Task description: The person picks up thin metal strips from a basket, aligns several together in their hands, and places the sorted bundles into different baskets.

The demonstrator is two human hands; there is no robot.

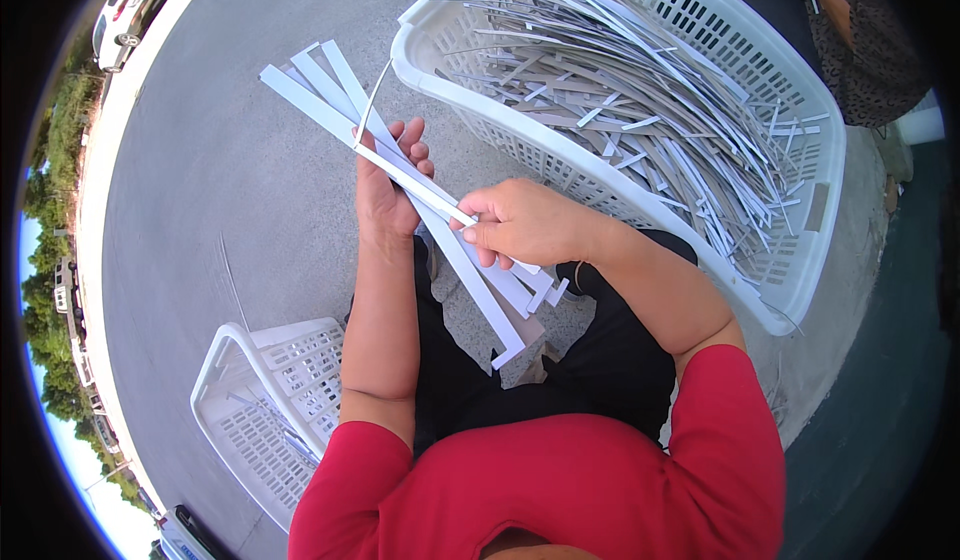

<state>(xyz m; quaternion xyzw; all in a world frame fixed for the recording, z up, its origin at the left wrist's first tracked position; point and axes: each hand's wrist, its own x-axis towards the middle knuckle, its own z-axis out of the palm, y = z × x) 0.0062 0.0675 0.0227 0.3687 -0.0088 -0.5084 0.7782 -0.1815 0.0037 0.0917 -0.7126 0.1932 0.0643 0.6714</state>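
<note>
My left hand (385, 195) is closed around a fanned bundle of long white flat strips (468, 270), which look like card or plastic. Their upper ends stick out beyond my fingers. At the lower ends, over the gap between my knees, some have small hooked or T-shaped tabs. With thumb and fingers my right hand (535, 222) pinches a narrow white strip (432, 196) that lies across the bundle. A thin curved strip (372, 100) rises from near my left fingers to the large basket's corner. Whether the narrow strip is joined to the others, I cannot tell.
Ahead on the right stands a large white slotted basket (480, 112), heaped with thin grey and white strips (620, 90). A smaller white basket (258, 368) with a few strips is at my left. Another person (865, 70) is at the far right. A parked car (130, 10) stands far left.
</note>
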